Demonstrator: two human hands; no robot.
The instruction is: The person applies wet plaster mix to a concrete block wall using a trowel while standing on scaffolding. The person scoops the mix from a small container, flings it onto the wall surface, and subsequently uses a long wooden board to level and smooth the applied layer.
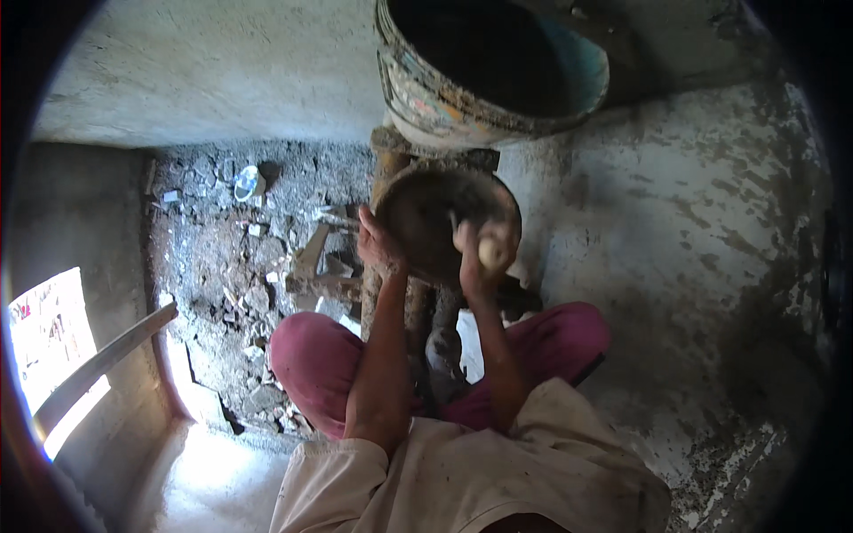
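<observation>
My left hand (379,242) grips the left rim of a round, mud-coated pan (418,226) that rests on rough wooden poles (418,315) between my bent knees. My right hand (480,258), blurred, is closed on the pale, rounded handle (494,253) of a tool, apparently a trowel, whose dark end is inside the pan. The pan's contents look dark and are hard to make out.
A large, mortar-smeared bucket (426,107) stands just beyond the pan. Rubble (222,302) and a small white container (251,184) lie below on the left. A board (107,364) crosses a bright opening at the left. Grey plastered walls (675,222) surround me.
</observation>
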